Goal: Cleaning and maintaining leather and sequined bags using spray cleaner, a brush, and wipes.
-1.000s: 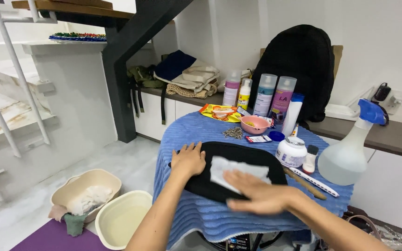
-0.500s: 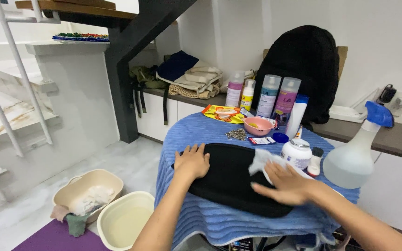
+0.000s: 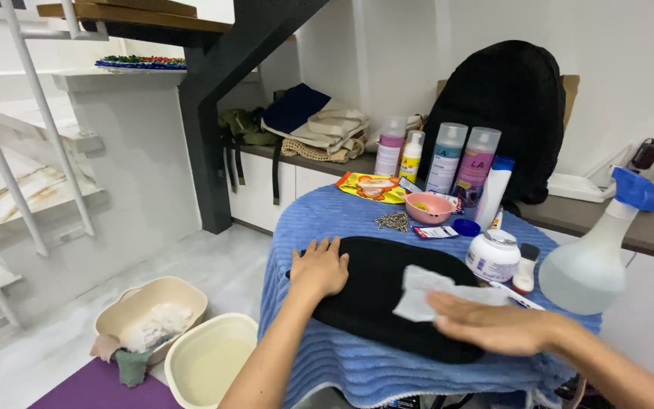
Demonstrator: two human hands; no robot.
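On the blue towel [image 3: 357, 363] lies the black fabric piece [image 3: 387, 291]. Your left hand [image 3: 319, 266], fingers spread flat, pins its left end. Your right hand [image 3: 486, 322], flat too, presses the white wipe [image 3: 421, 295]; stroke evenly, keeping the fabric taut.

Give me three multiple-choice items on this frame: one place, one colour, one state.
1. Where does the left hand lie?
A. flat on the black item
B. on the spray bottle
C. in a basin

2. What colour is the towel covering the table?
A. red
B. blue
C. green

3. How does the right hand meet the white cloth?
A. apart from it
B. crumpling it in a fist
C. open, fingers flat on it

Key: 1 A, palm rests on the dark item's left end; 2 B, ribbed blue fabric hangs over the edge; 3 C, fingers lie stretched over the cloth.
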